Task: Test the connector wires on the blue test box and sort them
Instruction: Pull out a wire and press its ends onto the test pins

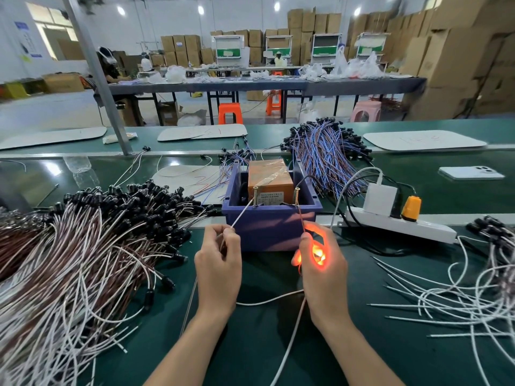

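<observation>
so the blue box [269, 229] sits dead centre of the frame. The left hand [218, 270] pinches a white wire [242, 214] whose tip touches the left screw [255, 195] on the box, the right hand [323, 271] pinches a brown wire [301, 218] running up to the right screw [297, 195], with an orange glow [317, 253] lit inside its curled fingers. Big wire pile [83, 260] at left, loose white wires [459, 296] lower right
</observation>
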